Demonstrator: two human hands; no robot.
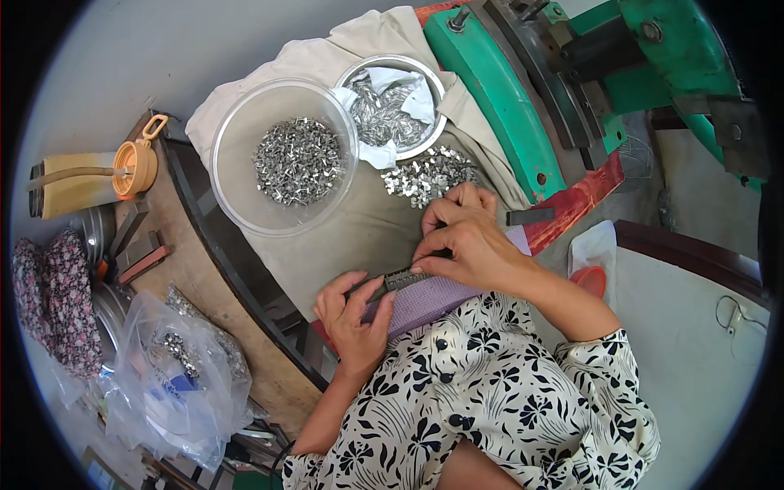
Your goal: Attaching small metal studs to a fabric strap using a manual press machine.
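Note:
A dark metal bar (402,280) with a row of small metal pieces along it lies on a purple checked cloth pad (433,304) at the table's near edge. My left hand (353,320) grips the bar's left end between thumb and fingers. Over the bar's right part, my right hand (464,238) is closed, thumb against fingertips at the row; whatever it pinches is too small to make out. Just beyond that hand lies a loose heap of small shiny metal pieces (426,175).
A clear plastic tub (224,192) holds many small metal parts. Behind it, a metal bowl (439,135) contains shiny pieces and white paper. A green machine (498,106) stands at the back right. On the left are a wooden bench (216,294), a plastic bag (175,392) and an orange-lidded container (136,167).

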